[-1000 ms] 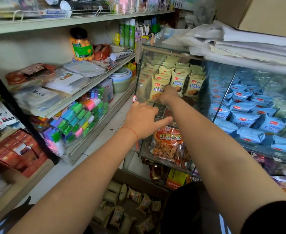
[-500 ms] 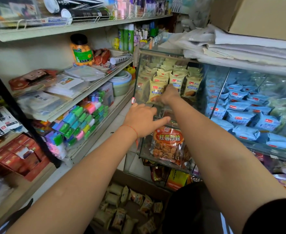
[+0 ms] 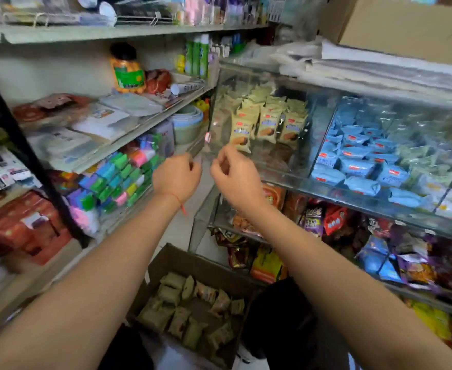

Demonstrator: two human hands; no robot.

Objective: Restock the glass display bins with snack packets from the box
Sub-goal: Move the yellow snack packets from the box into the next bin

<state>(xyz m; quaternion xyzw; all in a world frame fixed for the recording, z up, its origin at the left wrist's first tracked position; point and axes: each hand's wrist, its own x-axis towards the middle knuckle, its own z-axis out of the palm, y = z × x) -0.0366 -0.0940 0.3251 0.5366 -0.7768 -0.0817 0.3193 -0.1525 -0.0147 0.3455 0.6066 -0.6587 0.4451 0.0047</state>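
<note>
Head view shows the beige packets [image 3: 266, 124] standing in rows in the left glass bin [image 3: 259, 166], stacked high toward its back wall, with 3 faces at the front. By that, this bin looks well filled. The box [image 3: 166, 265] sits on the floor below the bin's left corner, and about 15 to 20 more packets [image 3: 193, 311] lie loose in it, so restocking is judged part done, with more to lift.

Both hands hang just in front of the bin's left front edge, near each other. The left hand [image 3: 177, 177] and right hand [image 3: 235, 174] have curled fingers; whether they pinch a clear flap or nothing I cannot tell.

Each beige packet carries a small red logo, a blue band and a biscuit picture; the writing is too small to read. Blue packets [image 3: 353, 158] in the next bin show the same red mark, also unreadable.
</note>
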